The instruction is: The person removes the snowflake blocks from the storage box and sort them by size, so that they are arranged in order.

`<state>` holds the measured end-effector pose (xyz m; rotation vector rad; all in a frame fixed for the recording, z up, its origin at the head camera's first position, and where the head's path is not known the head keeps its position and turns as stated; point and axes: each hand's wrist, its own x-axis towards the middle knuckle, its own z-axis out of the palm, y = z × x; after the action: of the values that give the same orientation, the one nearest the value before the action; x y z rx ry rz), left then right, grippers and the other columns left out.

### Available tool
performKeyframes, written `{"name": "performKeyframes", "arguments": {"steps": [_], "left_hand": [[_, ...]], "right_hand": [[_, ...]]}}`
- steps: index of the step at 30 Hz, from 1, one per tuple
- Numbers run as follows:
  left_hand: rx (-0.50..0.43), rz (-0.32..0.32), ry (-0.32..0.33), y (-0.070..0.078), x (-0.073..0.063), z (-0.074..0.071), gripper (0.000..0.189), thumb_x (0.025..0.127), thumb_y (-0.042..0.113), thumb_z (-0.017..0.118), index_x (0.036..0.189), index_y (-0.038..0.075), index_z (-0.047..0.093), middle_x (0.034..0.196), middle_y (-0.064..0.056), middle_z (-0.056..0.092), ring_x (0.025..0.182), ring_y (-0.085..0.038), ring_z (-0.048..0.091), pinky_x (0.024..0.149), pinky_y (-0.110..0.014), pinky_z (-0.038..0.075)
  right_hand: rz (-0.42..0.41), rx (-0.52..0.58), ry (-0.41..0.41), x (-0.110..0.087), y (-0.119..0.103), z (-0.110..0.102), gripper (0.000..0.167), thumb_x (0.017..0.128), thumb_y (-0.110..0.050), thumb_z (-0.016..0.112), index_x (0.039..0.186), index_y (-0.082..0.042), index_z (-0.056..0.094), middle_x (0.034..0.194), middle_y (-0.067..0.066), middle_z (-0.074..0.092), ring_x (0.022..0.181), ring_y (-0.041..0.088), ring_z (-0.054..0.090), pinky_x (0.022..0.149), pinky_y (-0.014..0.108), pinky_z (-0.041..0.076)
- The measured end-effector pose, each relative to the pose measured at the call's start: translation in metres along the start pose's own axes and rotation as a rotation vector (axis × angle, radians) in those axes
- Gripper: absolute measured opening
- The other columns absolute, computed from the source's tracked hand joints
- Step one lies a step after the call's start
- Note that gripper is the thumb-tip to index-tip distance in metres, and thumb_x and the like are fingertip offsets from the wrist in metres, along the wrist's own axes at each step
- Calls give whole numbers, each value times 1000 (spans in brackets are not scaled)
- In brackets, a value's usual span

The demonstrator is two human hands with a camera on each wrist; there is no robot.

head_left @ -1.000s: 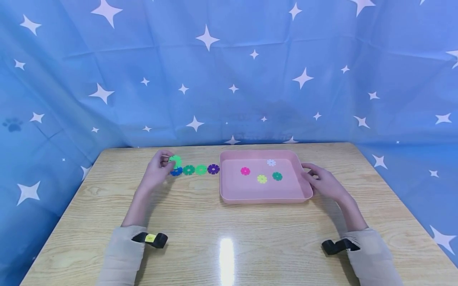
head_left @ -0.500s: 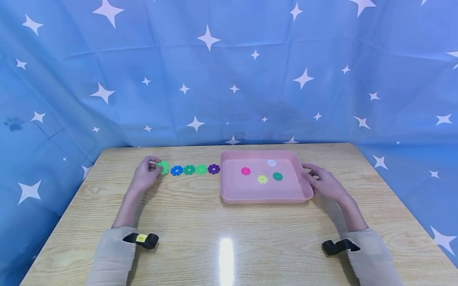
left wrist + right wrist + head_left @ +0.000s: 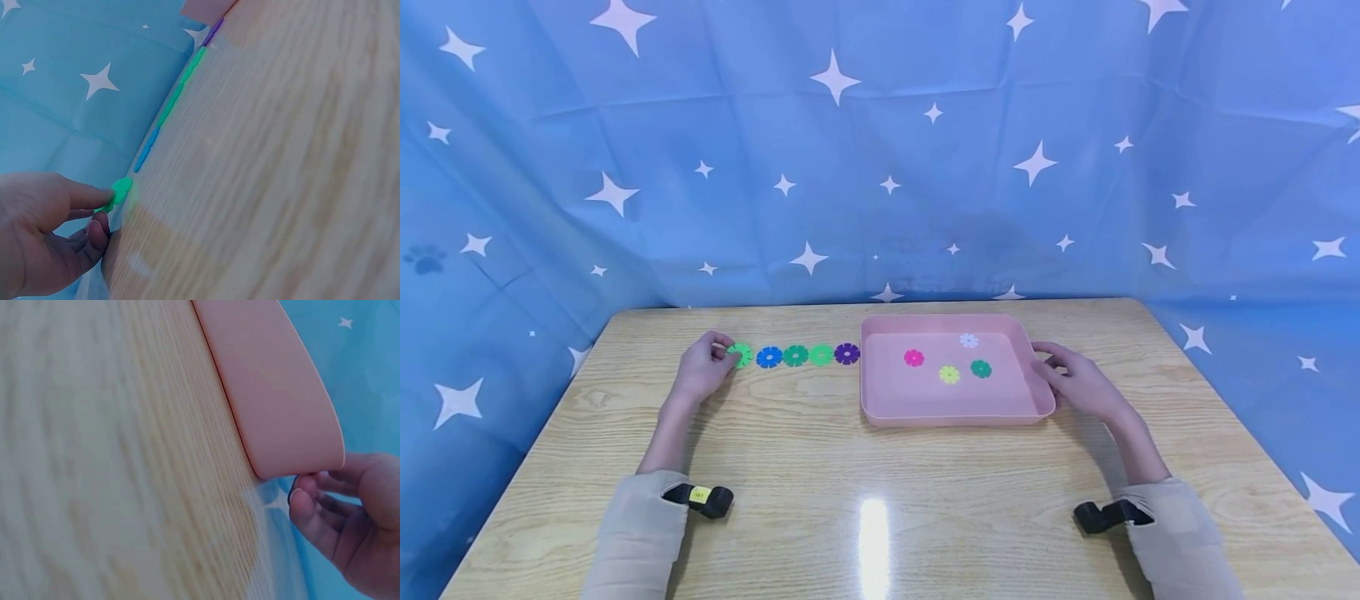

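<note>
In the head view my left hand pinches a light green snowflake disc between thumb and fingers, at the left end of a row. In the left wrist view that disc is tilted close to the tabletop; whether it touches is unclear. To its right lie a blue disc, a dark green disc, a second light green disc and a purple disc. My right hand grips the right wall of a pink tray, its thumb over the rim.
Inside the tray lie a pink disc, a white disc, a yellow disc and a green disc. The wooden table ends at a blue star-patterned curtain.
My left hand has carried the light green disc from above the blue one leftward and down to the row's left end. My right hand and the tray have stayed put.
</note>
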<state>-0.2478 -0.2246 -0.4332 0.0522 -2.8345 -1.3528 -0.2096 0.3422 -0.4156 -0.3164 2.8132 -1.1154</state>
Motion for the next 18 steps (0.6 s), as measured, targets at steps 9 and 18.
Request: {"name": "performKeyframes", "arguments": {"steps": [9,18], "left_hand": [[30,13,-5,-4,3,2,30,102,13,59,122,-8,54,104,-20,57,95,-30,54,74,-35,45],[17,11,-5,-5,3,2,31,102,15,59,122,-8,55,104,-19,57,92,-28,54,72,-32,46]], "right_hand": [[-9,4,-4,2,3,0,52,108,-25,48,150,5,39,108,20,65,80,23,59,62,33,50],[-17,10,-1,2,4,1,52,108,-26,49,149,4,39,107,19,65,78,23,59,62,33,50]]}}
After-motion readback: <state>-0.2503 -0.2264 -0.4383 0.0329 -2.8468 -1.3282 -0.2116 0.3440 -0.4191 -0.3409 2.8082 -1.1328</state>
